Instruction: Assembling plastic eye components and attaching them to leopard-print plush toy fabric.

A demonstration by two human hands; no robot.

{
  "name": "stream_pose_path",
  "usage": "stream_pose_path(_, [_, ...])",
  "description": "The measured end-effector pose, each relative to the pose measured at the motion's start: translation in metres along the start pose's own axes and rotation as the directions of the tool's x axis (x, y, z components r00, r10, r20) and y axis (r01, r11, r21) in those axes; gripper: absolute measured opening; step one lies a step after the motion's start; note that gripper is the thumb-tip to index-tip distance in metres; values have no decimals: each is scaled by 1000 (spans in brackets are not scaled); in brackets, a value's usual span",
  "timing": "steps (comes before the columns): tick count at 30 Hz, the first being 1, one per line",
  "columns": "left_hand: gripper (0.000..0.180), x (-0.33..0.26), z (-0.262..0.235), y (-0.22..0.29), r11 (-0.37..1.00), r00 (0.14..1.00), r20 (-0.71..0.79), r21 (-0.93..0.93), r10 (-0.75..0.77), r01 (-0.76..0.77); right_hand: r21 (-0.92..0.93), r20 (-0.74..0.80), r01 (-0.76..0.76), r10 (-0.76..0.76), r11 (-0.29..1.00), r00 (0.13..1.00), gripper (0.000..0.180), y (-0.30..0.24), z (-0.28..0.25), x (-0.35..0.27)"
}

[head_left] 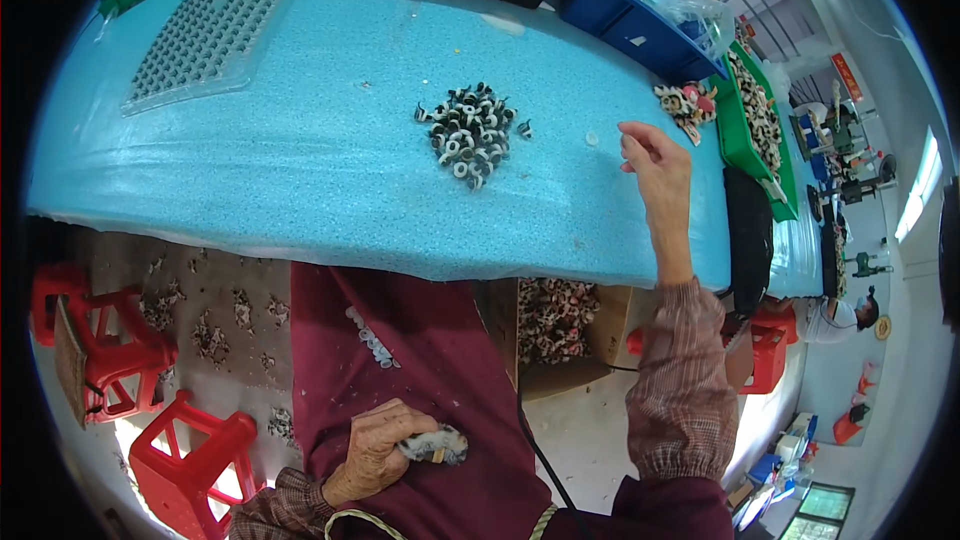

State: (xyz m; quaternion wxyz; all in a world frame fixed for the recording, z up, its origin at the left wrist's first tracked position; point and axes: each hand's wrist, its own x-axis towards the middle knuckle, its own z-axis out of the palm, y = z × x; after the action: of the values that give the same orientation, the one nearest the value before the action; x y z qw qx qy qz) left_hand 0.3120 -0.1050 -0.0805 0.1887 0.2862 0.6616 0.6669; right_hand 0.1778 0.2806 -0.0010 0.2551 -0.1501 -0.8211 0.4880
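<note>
Head view: a table [330, 170] under a blue cover.
One blue bin [612, 22], upper right, holds clear plastic; two green bins [736, 145], upper left and upper right, and one cardboard box [613, 325], below centre, hold patterned pieces. The right hand [658, 165], right of centre, is curled, its grip unclear; the left hand [372, 448], lower centre-left, grips one furry piece [450, 440].

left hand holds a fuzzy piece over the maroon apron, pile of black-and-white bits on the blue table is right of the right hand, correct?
Not quite: the head view shows the pile of black-and-white bits to the left of the right hand. The rest of your statement holds.
</note>
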Motion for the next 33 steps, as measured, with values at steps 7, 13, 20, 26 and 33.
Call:
stream_pose_path(7, [19, 8, -10, 8, 982, 979, -122, 119, 164, -149, -385, 281, 366, -270, 847, 921, 9, 34, 9, 26])
stream_pose_path(13, [16, 3, -23, 17, 913, 938, -108, 292, 328, -286, 104, 515, -134, 62, 986, 855, 11, -56, 46, -90])
stream_pose_path(20, [27, 2, -20, 20, 855, 925, -18, 388, 381, -344, 161, 861, -579, 174, 799, 479, 14, -61, 91, -219])
stream_pose_path(26, [25, -8, -25, 16, 918, 967, 45, 307, 250, -252, 189, 834, -671, 244, 717, 495, 14, -58, 91, -241])
stream_pose_path(33, [30, -2, -19, 19, 932, 982, -31, 321, 187, -167, 122, 867, -729, 285, 674, 409, 14, -52, 89, -248])
